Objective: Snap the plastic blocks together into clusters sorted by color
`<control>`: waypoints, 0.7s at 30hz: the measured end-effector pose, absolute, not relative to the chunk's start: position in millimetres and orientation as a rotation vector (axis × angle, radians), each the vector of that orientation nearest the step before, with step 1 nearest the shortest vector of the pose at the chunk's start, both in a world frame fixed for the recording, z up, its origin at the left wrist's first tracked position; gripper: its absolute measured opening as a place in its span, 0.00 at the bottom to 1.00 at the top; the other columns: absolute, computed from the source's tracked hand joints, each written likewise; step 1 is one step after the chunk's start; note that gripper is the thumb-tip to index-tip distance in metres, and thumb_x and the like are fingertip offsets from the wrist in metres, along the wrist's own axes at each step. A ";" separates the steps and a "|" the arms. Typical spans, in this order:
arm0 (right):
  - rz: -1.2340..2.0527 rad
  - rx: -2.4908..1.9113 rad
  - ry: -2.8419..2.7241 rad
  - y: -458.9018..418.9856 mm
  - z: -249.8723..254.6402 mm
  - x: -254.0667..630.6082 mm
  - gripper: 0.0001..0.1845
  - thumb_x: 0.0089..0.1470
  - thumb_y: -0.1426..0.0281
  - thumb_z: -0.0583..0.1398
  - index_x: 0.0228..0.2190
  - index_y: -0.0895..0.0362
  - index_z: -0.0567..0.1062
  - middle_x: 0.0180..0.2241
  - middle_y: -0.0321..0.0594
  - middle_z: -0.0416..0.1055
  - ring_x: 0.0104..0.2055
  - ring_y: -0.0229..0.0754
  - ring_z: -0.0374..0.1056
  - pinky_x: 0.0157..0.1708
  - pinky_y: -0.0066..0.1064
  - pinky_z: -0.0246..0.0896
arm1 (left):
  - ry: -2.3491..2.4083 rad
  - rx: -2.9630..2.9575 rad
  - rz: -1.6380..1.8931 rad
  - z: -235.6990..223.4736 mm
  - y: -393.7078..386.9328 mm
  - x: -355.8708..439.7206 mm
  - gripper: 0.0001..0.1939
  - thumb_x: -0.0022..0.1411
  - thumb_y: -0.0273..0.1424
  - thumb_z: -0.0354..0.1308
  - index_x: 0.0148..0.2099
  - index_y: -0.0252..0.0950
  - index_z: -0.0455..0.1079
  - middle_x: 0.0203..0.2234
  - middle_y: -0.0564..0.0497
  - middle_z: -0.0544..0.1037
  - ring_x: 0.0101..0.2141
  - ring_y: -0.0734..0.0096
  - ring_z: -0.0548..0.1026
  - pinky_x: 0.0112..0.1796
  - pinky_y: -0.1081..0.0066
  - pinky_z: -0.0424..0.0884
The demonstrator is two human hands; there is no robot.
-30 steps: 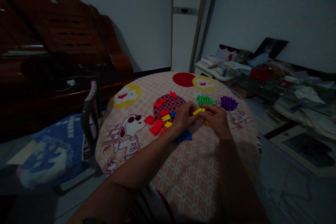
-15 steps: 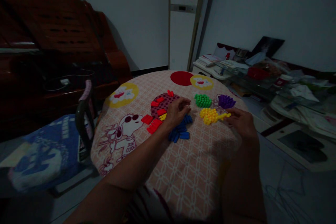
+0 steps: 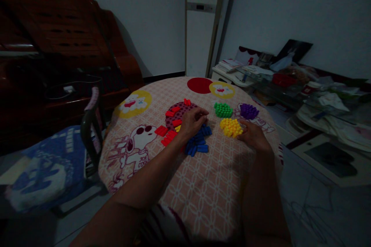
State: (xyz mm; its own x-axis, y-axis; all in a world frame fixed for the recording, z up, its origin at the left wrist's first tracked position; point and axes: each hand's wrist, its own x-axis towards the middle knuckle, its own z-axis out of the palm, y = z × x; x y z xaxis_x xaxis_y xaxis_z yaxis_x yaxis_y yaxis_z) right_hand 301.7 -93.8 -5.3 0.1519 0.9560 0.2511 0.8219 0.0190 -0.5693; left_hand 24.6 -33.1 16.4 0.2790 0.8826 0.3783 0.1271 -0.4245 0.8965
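On the round table, my right hand [image 3: 254, 135] is at the right side of a pile of small yellow beads [image 3: 230, 127], its thumb and fingers closed against the pile's edge. My left hand [image 3: 194, 121] hovers or rests over the left-middle of the table, fingers loosely bent and a little apart, with nothing visible in them. Close below it lie several blue blocks [image 3: 197, 141], and red blocks [image 3: 169, 137] are on its left. A bit of yellow block [image 3: 178, 128] shows beside its wrist. Beyond the yellow pile are green beads [image 3: 223, 110] and purple beads [image 3: 249, 111].
A patterned tablecloth [image 3: 199, 185] covers the table. To the left stand a chair with a blue cover [image 3: 55, 162] and a wooden bench [image 3: 63, 34]. Along the right wall, a cluttered glass-topped cabinet [image 3: 313, 104] holds papers and bags.
My right hand has moved left to the yellow pile; the yellow strand that stuck out to the right no longer shows. My left hand has hardly moved.
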 end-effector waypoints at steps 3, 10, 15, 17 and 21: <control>0.250 -1.845 -1.693 -93.1 -7.3 301.8 0.33 0.36 0.74 0.66 0.49 0.57 0.77 0.25 0.33 0.73 0.26 0.40 0.68 0.28 0.30 0.62 | 0.925 1.767 1.227 15.8 -31.0 22.6 0.08 0.58 0.30 0.56 0.40 0.35 0.73 0.30 0.49 0.80 0.31 0.67 0.80 0.36 0.68 0.76; 0.215 -1.882 -1.727 -90.8 -3.8 295.7 0.35 0.36 0.74 0.67 0.51 0.58 0.76 0.31 0.38 0.77 0.30 0.42 0.70 0.33 0.32 0.63 | 1.000 1.724 1.338 15.4 -14.9 6.5 0.10 0.56 0.31 0.57 0.39 0.33 0.74 0.30 0.49 0.81 0.31 0.67 0.80 0.35 0.69 0.76; 0.271 -1.913 -1.695 -95.5 0.8 297.1 0.35 0.37 0.70 0.68 0.52 0.57 0.76 0.31 0.38 0.77 0.30 0.43 0.71 0.32 0.33 0.64 | 1.229 1.686 1.460 20.7 3.6 -34.9 0.13 0.55 0.33 0.56 0.41 0.33 0.75 0.29 0.50 0.81 0.31 0.68 0.79 0.34 0.71 0.75; 0.305 -1.906 -1.644 -97.2 1.2 300.6 0.34 0.40 0.64 0.68 0.52 0.57 0.76 0.27 0.37 0.76 0.27 0.43 0.70 0.30 0.32 0.63 | 1.424 1.673 1.515 18.6 12.1 -57.7 0.14 0.54 0.32 0.56 0.41 0.33 0.76 0.29 0.50 0.81 0.30 0.69 0.79 0.34 0.72 0.74; 0.154 -1.849 -1.469 -94.1 -0.4 304.9 0.29 0.46 0.56 0.64 0.47 0.60 0.79 0.24 0.40 0.76 0.26 0.45 0.71 0.30 0.35 0.64 | 1.601 1.755 1.296 11.6 20.9 -91.3 0.12 0.53 0.33 0.58 0.35 0.32 0.77 0.25 0.49 0.80 0.26 0.69 0.76 0.30 0.73 0.70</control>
State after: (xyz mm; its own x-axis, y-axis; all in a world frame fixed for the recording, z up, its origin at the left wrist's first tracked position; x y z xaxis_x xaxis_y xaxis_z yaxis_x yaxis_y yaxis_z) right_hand 304.9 -94.1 -0.4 0.3321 0.8770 0.3472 0.7862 -0.0541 -0.6155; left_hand -91.3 20.9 11.6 -0.1051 0.9335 0.3427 0.5297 -0.2392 0.8138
